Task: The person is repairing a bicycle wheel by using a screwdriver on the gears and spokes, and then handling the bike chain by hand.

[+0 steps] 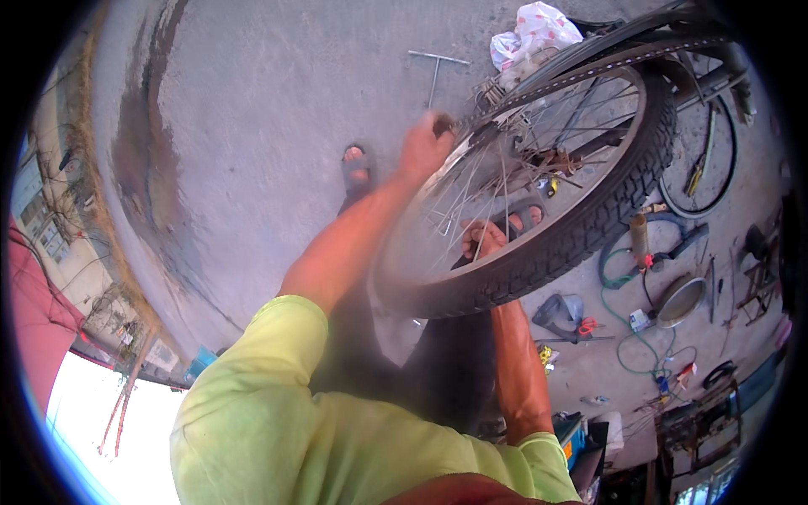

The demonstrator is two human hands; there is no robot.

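Observation:
A bicycle wheel (pixel 619 181) with a black knobby tyre stands tilted in front of me, its lower left side blurred. My left hand (pixel 425 150) is closed at the wheel's far left edge, around something dark that I cannot make out. Reaching past the tyre, my right hand (pixel 482 239) shows behind the spokes (pixel 505 181), its fingers curled together. The tyre covers my right wrist, and whatever those fingers pinch is too small to name. Dark frame parts (pixel 715 80) of the bicycle are at the upper right.
On the concrete floor beyond the wheel lie a T-shaped metal tool (pixel 438 59) and a white plastic bag (pixel 543 34). To the right are a loose tyre (pixel 728 172), a hand pump (pixel 640 240), a metal bowl (pixel 680 301), red-handled scissors (pixel 587 326) and a green hose (pixel 627 358).

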